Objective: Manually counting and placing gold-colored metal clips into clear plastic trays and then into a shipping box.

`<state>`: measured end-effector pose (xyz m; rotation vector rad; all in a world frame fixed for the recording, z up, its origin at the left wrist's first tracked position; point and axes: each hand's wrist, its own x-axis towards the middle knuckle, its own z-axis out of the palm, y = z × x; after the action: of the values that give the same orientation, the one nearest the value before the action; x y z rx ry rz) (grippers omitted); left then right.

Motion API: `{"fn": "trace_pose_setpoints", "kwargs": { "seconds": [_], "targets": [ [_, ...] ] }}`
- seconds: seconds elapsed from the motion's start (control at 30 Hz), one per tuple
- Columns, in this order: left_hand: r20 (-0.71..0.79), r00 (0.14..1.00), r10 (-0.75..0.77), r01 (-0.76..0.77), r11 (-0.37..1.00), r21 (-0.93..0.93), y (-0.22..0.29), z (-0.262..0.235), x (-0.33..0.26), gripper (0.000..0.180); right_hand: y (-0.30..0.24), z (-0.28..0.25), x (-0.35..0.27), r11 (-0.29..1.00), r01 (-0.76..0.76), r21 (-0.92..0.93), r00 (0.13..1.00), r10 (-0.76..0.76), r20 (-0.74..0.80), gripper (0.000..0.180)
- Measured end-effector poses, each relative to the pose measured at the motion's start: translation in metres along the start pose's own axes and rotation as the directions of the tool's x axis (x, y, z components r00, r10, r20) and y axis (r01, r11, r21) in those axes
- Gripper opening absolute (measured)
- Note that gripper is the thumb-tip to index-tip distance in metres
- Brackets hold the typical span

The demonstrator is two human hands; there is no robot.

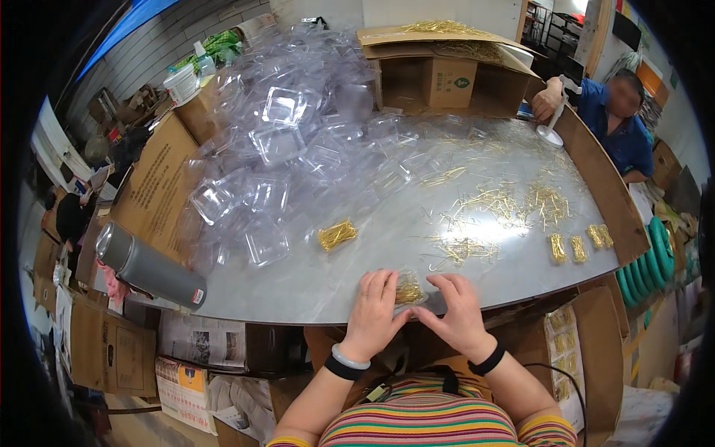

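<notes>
At the near table edge, a clear plastic box (409, 290) full of gold wire hooks lies between my hands. My left hand (372, 307) grips its left side, fingers pressed together along it. My right hand (459, 313) curves round the right side, index fingertip at the far corner and thumb at the front. Both thumbs meet at the near side of the box. A bundle of gold hooks (337, 235) sits farther off to the left. Loose gold hooks (488, 205) are scattered over the right half of the grey table (298, 290).
A large heap of clear plastic boxes (287, 141) covers the back left. Several packed hook bundles (579, 248) stand at the right edge. A grey flask (145, 264) leans at left. Cardboard walls (607, 179) border the table; a person (614, 123) sits beyond.
</notes>
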<state>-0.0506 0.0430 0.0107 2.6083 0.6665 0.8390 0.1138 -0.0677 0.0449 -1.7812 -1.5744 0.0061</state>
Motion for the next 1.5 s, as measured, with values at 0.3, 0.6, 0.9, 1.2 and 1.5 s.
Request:
{"fn": "trace_pose_setpoints", "kwargs": {
  "seconds": [0.3, 0.6, 0.9, 1.2, 1.5],
  "targets": [
    [0.024, 0.999, 0.035, -0.034, 0.997, -0.067, -0.002, -0.005, 0.0, 0.074, 0.007, 0.003, 0.015, 0.945, -0.203, 0.258, 0.97, 0.159, 0.182, 0.041],
    [0.029, 0.998, 0.058, -0.055, 0.994, -0.092, 0.001, -0.004, 0.002, 0.071, 0.019, 0.005, 0.028, 0.886, -0.381, 0.265, 0.915, 0.318, 0.249, 0.019],
    [0.042, 0.998, 0.057, -0.053, 0.995, -0.081, 0.0, -0.003, 0.001, 0.072, 0.024, 0.009, 0.025, 0.881, -0.286, 0.377, 0.954, 0.224, 0.201, 0.016],
    [0.04, 0.997, 0.064, -0.062, 0.996, -0.06, -0.003, -0.005, 0.001, 0.072, 0.001, 0.002, 0.003, 0.958, -0.23, 0.173, 0.971, 0.212, 0.114, 0.014],
    [0.059, 0.998, 0.031, -0.025, 0.995, -0.1, 0.001, -0.007, 0.002, 0.071, 0.014, -0.007, 0.014, 0.982, -0.022, 0.187, 0.988, -0.007, 0.152, 0.009]
  ]
}}
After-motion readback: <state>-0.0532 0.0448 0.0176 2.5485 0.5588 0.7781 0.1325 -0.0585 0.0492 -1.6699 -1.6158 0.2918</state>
